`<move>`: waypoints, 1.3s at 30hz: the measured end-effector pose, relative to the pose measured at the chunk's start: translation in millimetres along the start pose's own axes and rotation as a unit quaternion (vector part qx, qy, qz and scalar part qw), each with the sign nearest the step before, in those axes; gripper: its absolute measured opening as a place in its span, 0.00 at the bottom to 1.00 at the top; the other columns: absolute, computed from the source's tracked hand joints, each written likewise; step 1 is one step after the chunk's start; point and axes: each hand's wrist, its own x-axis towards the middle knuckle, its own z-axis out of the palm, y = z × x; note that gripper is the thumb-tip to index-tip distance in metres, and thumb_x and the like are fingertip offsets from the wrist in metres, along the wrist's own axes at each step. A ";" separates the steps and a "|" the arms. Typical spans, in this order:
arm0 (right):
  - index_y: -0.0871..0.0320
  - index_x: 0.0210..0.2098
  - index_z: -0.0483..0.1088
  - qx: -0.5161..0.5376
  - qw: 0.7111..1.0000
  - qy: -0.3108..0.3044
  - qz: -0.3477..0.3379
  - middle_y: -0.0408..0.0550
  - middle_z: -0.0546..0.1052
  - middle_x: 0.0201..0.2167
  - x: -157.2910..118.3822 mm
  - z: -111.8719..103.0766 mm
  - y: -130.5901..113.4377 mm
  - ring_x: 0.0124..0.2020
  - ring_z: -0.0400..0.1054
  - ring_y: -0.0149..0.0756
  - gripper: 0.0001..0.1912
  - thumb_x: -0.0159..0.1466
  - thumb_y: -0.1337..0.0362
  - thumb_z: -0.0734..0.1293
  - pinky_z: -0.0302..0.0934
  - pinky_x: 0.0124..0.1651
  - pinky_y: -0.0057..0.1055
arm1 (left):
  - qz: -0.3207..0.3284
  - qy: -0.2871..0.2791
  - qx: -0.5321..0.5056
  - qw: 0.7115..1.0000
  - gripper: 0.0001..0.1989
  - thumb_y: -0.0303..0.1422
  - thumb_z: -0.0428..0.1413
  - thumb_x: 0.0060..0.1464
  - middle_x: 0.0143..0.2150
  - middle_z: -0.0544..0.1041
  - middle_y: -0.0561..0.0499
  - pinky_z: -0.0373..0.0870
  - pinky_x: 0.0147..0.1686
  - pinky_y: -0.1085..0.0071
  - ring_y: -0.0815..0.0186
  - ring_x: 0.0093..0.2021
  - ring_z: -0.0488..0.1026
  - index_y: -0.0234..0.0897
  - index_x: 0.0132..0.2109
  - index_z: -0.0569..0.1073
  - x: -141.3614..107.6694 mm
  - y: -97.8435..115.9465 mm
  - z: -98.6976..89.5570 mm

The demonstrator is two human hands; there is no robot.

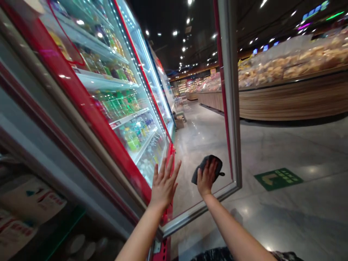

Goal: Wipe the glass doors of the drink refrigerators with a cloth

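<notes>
My right hand (207, 177) presses a folded dark grey cloth (199, 167) against the lower part of a glass door (195, 145). A small loop sticks out at the cloth's right side. The door stands swung out from a red-framed fridge and has a grey metal frame (236, 108). Fingers spread, my left hand (163, 185) is raised near the hinge side of the glass and holds nothing. Whether its palm touches the pane I cannot tell.
Lit fridge shelves (127, 117) with rows of bottles line the left. At lower left are packages (32, 195) on a shelf. A wood-sided display counter (285, 101) stands at right, beyond a green floor sign (278, 178) on the shiny floor.
</notes>
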 end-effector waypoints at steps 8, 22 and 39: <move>0.58 0.75 0.37 0.017 0.995 0.079 0.054 0.63 0.42 0.75 39.2 1.3 55.2 0.75 0.37 0.56 0.34 0.73 0.58 0.49 0.45 0.68 0.66 | -0.016 0.002 -0.011 1.000 0.58 0.34 0.71 0.46 0.75 0.49 0.47 0.29 0.72 0.47 0.55 0.76 0.36 0.53 0.74 0.44 4.5 9.4 28.3; 0.57 0.75 0.40 0.050 0.995 0.054 0.066 0.61 0.48 0.74 52.3 46.0 106.2 0.75 0.41 0.49 0.35 0.74 0.51 0.50 0.45 0.71 0.57 | -0.048 0.070 -0.034 0.996 0.62 0.41 0.72 0.44 0.76 0.47 0.46 0.23 0.72 0.44 0.51 0.76 0.40 0.52 0.74 0.39 8.5 11.1 67.6; 0.49 0.72 0.54 0.047 0.959 -0.177 -0.218 0.56 0.52 0.74 -20.2 46.1 99.3 0.74 0.41 0.60 0.33 0.69 0.57 0.61 0.45 0.67 0.66 | -0.216 0.021 0.033 0.976 0.44 0.34 0.62 0.57 0.77 0.45 0.46 0.40 0.71 0.38 0.49 0.76 0.35 0.49 0.74 0.50 -75.2 46.2 93.1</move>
